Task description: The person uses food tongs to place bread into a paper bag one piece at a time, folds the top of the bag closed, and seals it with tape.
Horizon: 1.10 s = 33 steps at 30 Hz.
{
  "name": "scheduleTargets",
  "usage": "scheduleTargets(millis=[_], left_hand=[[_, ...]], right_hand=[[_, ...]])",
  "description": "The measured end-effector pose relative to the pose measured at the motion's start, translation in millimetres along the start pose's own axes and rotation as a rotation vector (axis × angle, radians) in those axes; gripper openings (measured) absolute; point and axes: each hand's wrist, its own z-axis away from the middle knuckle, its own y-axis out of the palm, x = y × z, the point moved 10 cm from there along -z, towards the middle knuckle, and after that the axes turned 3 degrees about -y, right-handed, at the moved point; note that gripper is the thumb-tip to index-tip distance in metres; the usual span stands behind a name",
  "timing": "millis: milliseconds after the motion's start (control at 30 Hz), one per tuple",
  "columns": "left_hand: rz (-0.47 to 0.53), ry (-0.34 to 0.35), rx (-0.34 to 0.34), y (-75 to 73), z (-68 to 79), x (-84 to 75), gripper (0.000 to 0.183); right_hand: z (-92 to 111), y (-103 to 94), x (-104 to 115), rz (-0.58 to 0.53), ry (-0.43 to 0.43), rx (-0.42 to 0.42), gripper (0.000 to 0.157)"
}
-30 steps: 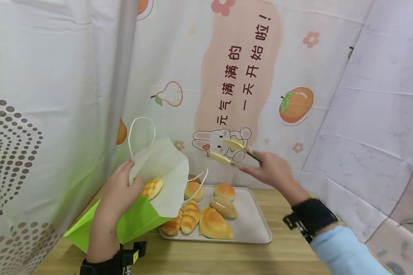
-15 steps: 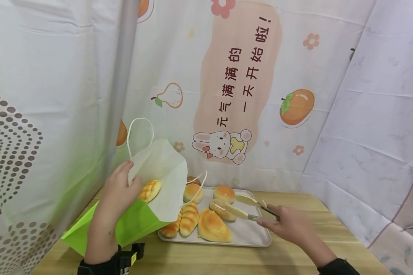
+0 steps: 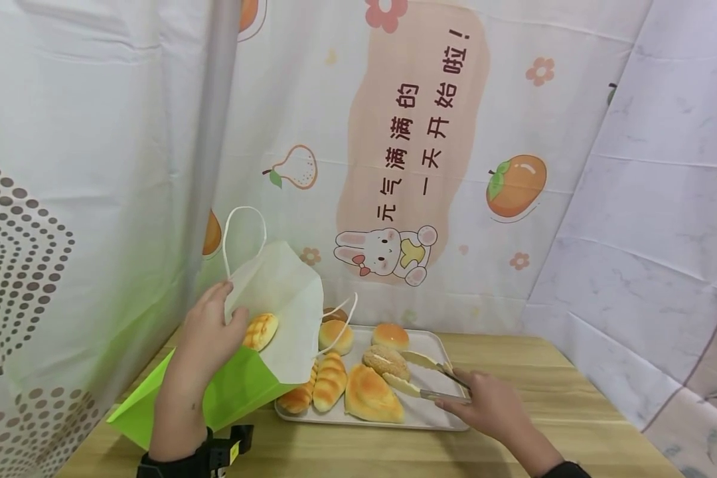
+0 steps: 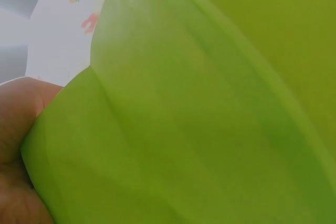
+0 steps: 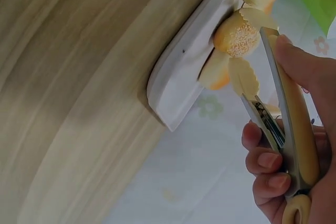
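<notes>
Head view as clock: bag lime green outside, white inside, 7 o'clock; bread yellow with brown grid, 8 o'clock; tongs cream-tipped, silver-armed, 5 o'clock; tray grey-beige, 6 o'clock; table tan woodgrain; drapes white, orange fruit print 2 o'clock, brown dots 9.

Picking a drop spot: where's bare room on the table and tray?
Free: table right of the tray, past the right hand; the strip before the tray's near edge; the tray's near right corner, beside the tongs. Crowded: the tray's left and middle, with breads and the overlapping bag.
</notes>
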Motion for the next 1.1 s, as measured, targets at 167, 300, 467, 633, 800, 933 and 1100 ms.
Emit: scheduleTargets(millis=[167,300,467,633,800,933,1100], left_hand=[[-0.008,-0.009,0.003,-0.5,-0.4,1.7,0.06],[-0.014,-0.007,0.0,-2.1,-0.5,1.5,0.06],[-0.007,-0.012,0.001,-2.5,0.6,2.0,0.06],[0.0,-0.01,0.002,-1.5,0.7,2.2,0.06],[-0.003,-0.007,0.0,-0.9,0.5,1.8,0.06],[-0.003,0.004,-0.003,-1.3,0.7,0.0,0.059],[-0.003,0.004,-0.001,-1.1,1.4,-0.7,0.059]], right_hand=[[-2.9,4.6,2.0,0.026,0.009,-0.01,0.072],[-6.0,8.0,6.9,0.044,-0.008,-0.03,0.069],[-5.3,9.7,11.0,0.044,-0.024,-0.062,0.064],[-1.5,7.7,8.9,0.037,-0.011,-0.081,0.058],[1.4,0.9,5.2,0.003,0.012,-0.087,0.058],[4.3,-5.6,3.3,0.011,0.008,-0.104,0.063],[9.9,-11.5,-0.4,0.013,0.02,-0.094,0.068]])
